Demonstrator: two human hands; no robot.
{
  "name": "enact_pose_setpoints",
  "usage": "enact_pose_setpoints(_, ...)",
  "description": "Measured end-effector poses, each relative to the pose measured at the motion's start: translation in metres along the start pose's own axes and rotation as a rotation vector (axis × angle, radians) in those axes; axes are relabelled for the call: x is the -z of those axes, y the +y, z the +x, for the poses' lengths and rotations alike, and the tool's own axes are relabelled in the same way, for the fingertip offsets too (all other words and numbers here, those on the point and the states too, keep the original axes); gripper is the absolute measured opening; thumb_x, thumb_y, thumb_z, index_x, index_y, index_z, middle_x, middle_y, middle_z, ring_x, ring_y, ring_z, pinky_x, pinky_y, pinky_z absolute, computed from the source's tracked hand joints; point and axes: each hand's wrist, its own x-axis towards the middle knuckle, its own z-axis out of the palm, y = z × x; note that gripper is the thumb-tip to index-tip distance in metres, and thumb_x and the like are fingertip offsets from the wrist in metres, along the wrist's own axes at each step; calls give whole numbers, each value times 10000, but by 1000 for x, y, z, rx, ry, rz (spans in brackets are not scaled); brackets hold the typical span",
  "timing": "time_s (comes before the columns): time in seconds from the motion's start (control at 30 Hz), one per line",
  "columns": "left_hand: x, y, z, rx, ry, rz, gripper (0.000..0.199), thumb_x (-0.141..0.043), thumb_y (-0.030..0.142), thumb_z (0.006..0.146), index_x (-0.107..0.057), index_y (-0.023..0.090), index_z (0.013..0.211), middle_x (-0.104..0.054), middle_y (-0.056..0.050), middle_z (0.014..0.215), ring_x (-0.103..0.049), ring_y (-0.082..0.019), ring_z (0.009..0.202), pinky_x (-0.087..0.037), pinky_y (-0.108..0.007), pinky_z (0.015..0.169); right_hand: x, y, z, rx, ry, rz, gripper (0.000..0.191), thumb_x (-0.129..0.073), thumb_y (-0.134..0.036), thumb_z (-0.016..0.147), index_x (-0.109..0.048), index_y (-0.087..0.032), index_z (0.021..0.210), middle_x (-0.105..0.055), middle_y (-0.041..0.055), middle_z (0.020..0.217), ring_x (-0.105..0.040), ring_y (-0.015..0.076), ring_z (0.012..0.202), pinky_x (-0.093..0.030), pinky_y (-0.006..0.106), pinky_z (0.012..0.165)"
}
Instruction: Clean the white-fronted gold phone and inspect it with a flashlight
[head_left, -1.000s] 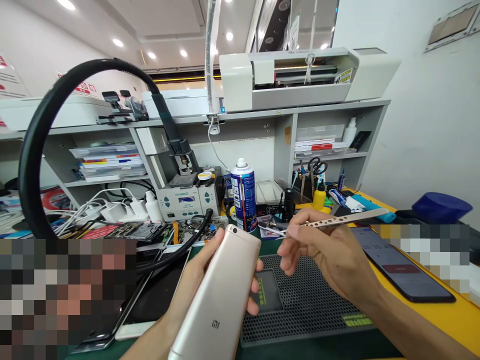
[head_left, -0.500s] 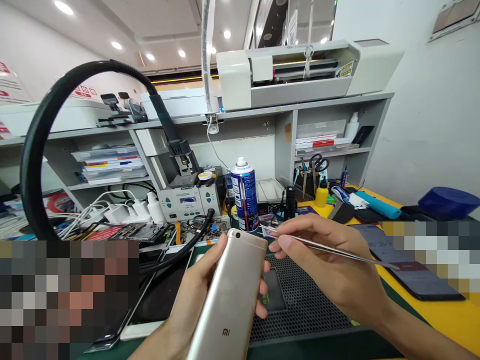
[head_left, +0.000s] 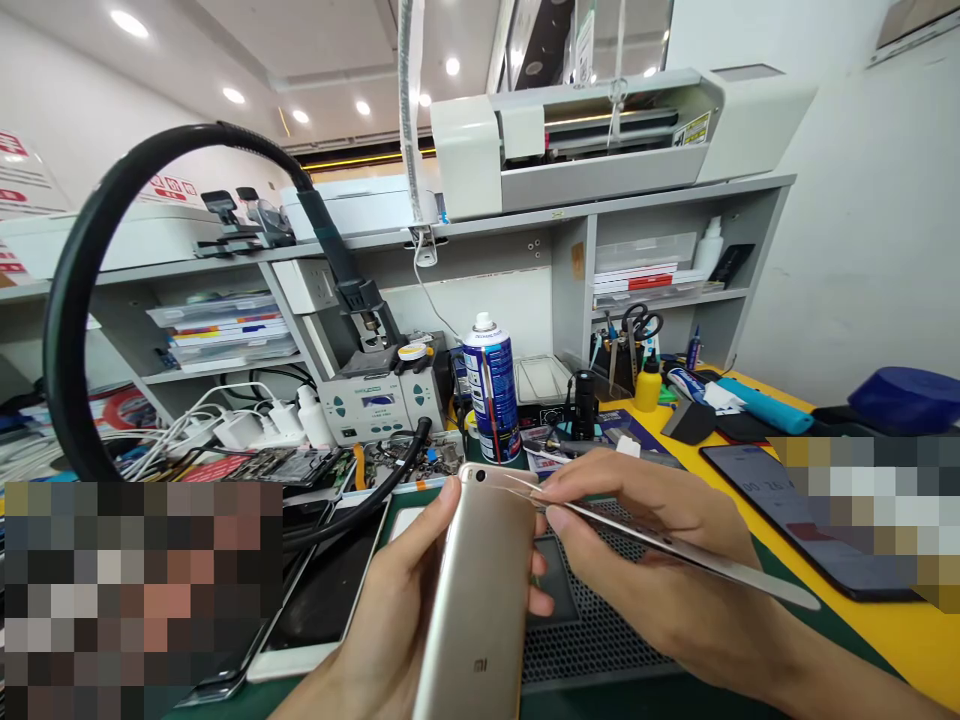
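A gold smartphone (head_left: 480, 590) with an "MI" logo is held tilted, back cover toward me, its camera at the top left corner. My left hand (head_left: 401, 580) is closed around it, thumb along the left edge and fingertips showing at the right edge. Between thumb and fingers, my right hand (head_left: 645, 540) pinches metal tweezers (head_left: 690, 552). Their tips lie over the upper back of the phone, right of the camera; whether they touch it I cannot tell. Beneath the hands is a black perforated mat (head_left: 600, 640).
Behind the phone stands a blue spray can (head_left: 491, 390). A hot-air station (head_left: 382, 400) with a thick black hose is at the left, near loose circuit boards (head_left: 405, 460). Another phone (head_left: 795, 520) lies at the right on the yellow tabletop. A yellow bottle (head_left: 647, 386) stands farther back.
The tweezer tips have come down from above the phone's right side onto its upper back area. The phone has shifted slightly right, and the tweezers tilt more steeply.
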Motion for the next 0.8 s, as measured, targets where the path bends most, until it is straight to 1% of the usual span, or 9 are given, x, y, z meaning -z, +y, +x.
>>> enact_pose_setpoints(0.07,0,-1,1,-3,5,2,636,-503,621,907,-766,58,1041,-731,-129,846,-701,-190,631,-492,-223,519,0,-1,1,-5,1,-3,101,-632,-135,834,-666,-228,809,-750,-27,782,-699,111,686,-543,188,681)
enact_pose_setpoints(0.17,2,-2,2,-12,10,-7,613,-529,606,900,-760,63,1064,-744,-142,873,-725,-212,696,-517,-232,551,0,-2,1,-12,-5,2,89,-635,-145,837,-670,-225,818,-756,-21,779,-703,115,685,-542,185,657)
enact_pose_setpoints(0.3,3,-3,1,-15,0,-17,565,-576,591,883,-781,80,1011,-767,-149,858,-739,-217,687,-537,-235,559,1,0,0,6,-17,19,86,-635,-137,836,-675,-214,832,-744,-18,771,-703,107,670,-555,181,686)
enact_pose_setpoints(0.37,4,-3,1,-40,-12,-16,518,-613,572,872,-792,98,981,-778,-147,846,-749,-218,698,-557,-238,596,1,0,0,8,-23,23,100,-639,-126,833,-681,-216,837,-744,-17,794,-711,108,693,-565,179,714)
enact_pose_setpoints(0.43,5,-4,2,-97,-9,5,474,-641,538,870,-789,112,1015,-785,-147,868,-760,-234,748,-582,-264,669,2,0,-1,-11,-25,39,120,-645,-117,827,-687,-227,851,-755,-12,844,-728,123,746,-580,176,723)
enact_pose_setpoints(0.53,6,-7,2,-220,-23,70,425,-645,466,893,-757,124,1118,-785,-152,935,-758,-252,818,-594,-318,763,3,-1,0,-82,-33,112,132,-643,-124,829,-696,-245,844,-773,-9,866,-750,148,770,-604,171,671)
enact_pose_setpoints(0.6,5,-9,2,-314,-49,114,373,-645,413,907,-743,140,1142,-783,-138,957,-747,-243,869,-588,-326,814,4,-2,2,-141,-48,171,126,-648,-146,840,-710,-255,823,-778,-11,842,-755,155,749,-613,171,641)
enact_pose_setpoints(0.67,4,-11,2,-391,-49,162,351,-658,389,906,-732,158,1158,-776,-126,1003,-733,-239,929,-578,-314,841,5,-2,4,-194,-70,226,113,-659,-179,856,-727,-266,831,-780,-10,838,-758,161,749,-619,177,641)
enact_pose_setpoints(0.8,4,-15,0,-468,10,249,462,-702,430,867,-680,176,1253,-741,-142,1144,-711,-284,1029,-558,-327,882,6,0,3,-302,-99,336,85,-663,-259,891,-745,-273,874,-778,-1,835,-754,168,729,-631,214,667)
